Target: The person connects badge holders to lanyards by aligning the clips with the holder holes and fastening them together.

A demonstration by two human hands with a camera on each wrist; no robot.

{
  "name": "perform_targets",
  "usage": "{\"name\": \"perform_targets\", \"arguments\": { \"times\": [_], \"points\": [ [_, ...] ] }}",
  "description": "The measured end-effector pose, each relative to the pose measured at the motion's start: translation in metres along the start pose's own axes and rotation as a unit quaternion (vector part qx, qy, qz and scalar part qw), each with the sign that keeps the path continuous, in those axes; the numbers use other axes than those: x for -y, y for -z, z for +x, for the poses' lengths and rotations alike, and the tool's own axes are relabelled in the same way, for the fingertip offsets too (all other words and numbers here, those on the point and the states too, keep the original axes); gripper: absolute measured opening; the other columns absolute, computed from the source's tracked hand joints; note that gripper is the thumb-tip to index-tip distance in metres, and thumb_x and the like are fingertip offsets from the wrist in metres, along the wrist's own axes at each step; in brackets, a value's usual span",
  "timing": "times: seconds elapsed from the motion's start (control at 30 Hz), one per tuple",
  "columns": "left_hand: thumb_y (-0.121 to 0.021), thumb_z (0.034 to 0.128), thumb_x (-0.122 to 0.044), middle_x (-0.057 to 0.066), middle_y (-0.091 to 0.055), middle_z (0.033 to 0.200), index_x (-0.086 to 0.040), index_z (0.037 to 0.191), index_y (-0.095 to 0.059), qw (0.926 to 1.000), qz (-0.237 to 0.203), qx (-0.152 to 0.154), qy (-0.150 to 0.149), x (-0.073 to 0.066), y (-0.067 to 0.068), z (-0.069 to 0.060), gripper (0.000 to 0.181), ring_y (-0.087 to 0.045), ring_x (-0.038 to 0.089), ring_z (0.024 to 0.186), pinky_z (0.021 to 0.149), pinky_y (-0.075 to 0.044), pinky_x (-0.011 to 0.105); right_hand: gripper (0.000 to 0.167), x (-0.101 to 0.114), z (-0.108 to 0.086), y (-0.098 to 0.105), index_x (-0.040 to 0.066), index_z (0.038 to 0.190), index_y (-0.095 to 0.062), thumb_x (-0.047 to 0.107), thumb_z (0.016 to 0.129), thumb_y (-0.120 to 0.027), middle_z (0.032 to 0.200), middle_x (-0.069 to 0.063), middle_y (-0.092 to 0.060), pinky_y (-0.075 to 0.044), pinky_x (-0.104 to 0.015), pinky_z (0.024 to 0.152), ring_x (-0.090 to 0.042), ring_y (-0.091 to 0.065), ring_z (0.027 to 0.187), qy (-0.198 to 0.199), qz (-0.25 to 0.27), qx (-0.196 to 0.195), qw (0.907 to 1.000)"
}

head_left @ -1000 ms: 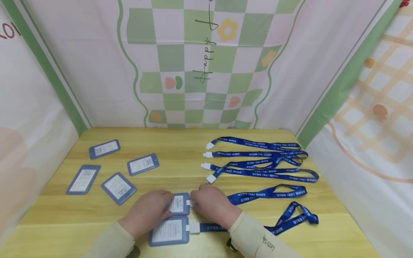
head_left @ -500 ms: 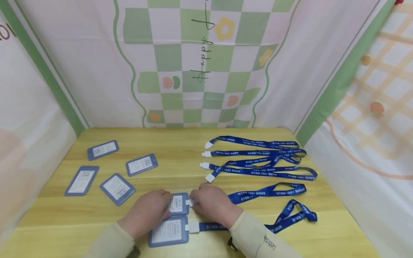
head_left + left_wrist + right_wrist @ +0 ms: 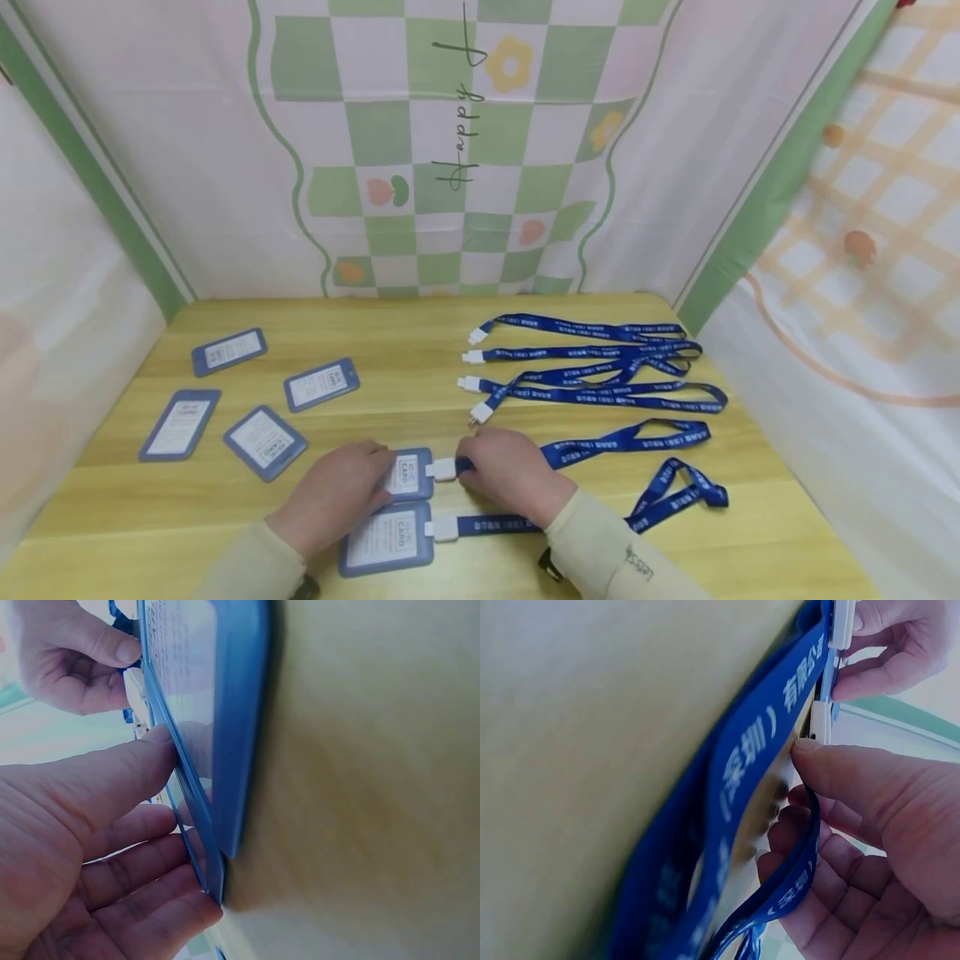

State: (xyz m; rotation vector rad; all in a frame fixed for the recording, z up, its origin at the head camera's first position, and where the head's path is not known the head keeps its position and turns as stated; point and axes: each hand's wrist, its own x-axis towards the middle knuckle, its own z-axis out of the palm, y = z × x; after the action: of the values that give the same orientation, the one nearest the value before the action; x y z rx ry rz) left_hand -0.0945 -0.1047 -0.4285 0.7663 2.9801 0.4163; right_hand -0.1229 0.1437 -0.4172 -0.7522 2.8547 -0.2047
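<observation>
My left hand (image 3: 341,492) grips the left part of a blue-framed badge holder (image 3: 412,475), thumb on one long edge and fingers at the other in the left wrist view. A white clip (image 3: 445,469) joins that holder to a blue lanyard (image 3: 600,446). Just right of the clip, my right hand (image 3: 510,471) pinches the lanyard strap between thumb and fingers, as the right wrist view shows. Directly below lies a second badge holder (image 3: 386,546), with its own white clip (image 3: 444,528) and lanyard (image 3: 491,525). My right hand and sleeve partly cover both straps.
Several loose badge holders, including one tilted holder (image 3: 266,442), lie at the left of the wooden table (image 3: 405,375). Several blue lanyards (image 3: 585,352) lie at the right, clips pointing left, some overlapping. Printed curtains (image 3: 375,142) enclose the back and sides.
My right hand has slid right, from the upper white clip onto the strap, so the clip now shows. My left hand keeps its grip. The head view has shifted slightly.
</observation>
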Motion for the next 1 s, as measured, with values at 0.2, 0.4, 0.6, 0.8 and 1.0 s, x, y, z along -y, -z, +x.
{"name": "perform_targets", "arguments": {
  "times": [0.2,0.4,0.6,0.8,1.0],
  "points": [
    [-0.086,0.0846,-0.026,0.015,-0.074,0.116,-0.003,0.123,-0.072,1.0000,-0.004,0.000,0.000,0.001,0.000,0.000,0.047,-0.071,0.031,0.103,0.093,-0.061,0.048,0.016,-0.011,-0.007,0.004,0.021,0.103,-0.078,0.032,0.093,-0.078,0.084,0.010,-0.065,-0.052,-0.025,0.065,-0.005,-0.055,0.072,-0.018,0.026,0.007,0.9995],
    [-0.086,0.0845,-0.026,0.016,-0.074,0.118,-0.003,0.124,-0.072,1.0000,-0.007,0.002,0.006,0.000,0.001,-0.001,0.048,-0.071,0.031,0.105,0.094,-0.061,0.049,0.018,-0.021,-0.010,0.004,0.022,0.106,-0.078,0.035,0.094,-0.077,0.086,0.010,-0.066,-0.054,-0.026,0.067,-0.005,-0.056,0.073,-0.035,0.023,0.005,0.9991],
    [-0.086,0.0842,-0.027,0.015,-0.074,0.118,-0.003,0.124,-0.072,0.9999,-0.010,0.006,0.011,0.001,0.000,0.000,0.049,-0.071,0.031,0.106,0.095,-0.061,0.048,0.017,-0.028,-0.013,0.005,0.023,0.103,-0.078,0.037,0.094,-0.077,0.084,0.012,-0.066,-0.055,-0.027,0.068,-0.005,-0.056,0.073,-0.041,0.025,0.009,0.9988],
    [-0.085,0.0855,-0.028,0.015,-0.074,0.120,-0.004,0.125,-0.072,0.9998,-0.009,0.009,0.013,0.000,0.000,0.000,0.048,-0.071,0.031,0.108,0.096,-0.060,0.048,0.015,-0.036,-0.018,0.005,0.023,0.101,-0.076,0.037,0.095,-0.076,0.084,0.012,-0.066,-0.056,-0.029,0.070,-0.005,-0.057,0.073,-0.055,0.026,0.003,0.9981],
    [-0.085,0.0850,-0.027,0.013,-0.074,0.120,-0.005,0.126,-0.072,0.9998,-0.008,0.009,0.014,0.000,0.000,0.001,0.049,-0.071,0.029,0.107,0.095,-0.061,0.047,0.017,-0.045,-0.022,0.006,0.023,0.104,-0.076,0.038,0.095,-0.076,0.088,0.011,-0.068,-0.058,-0.032,0.073,-0.006,-0.059,0.075,-0.085,0.027,0.000,0.9961]
  ]
}}
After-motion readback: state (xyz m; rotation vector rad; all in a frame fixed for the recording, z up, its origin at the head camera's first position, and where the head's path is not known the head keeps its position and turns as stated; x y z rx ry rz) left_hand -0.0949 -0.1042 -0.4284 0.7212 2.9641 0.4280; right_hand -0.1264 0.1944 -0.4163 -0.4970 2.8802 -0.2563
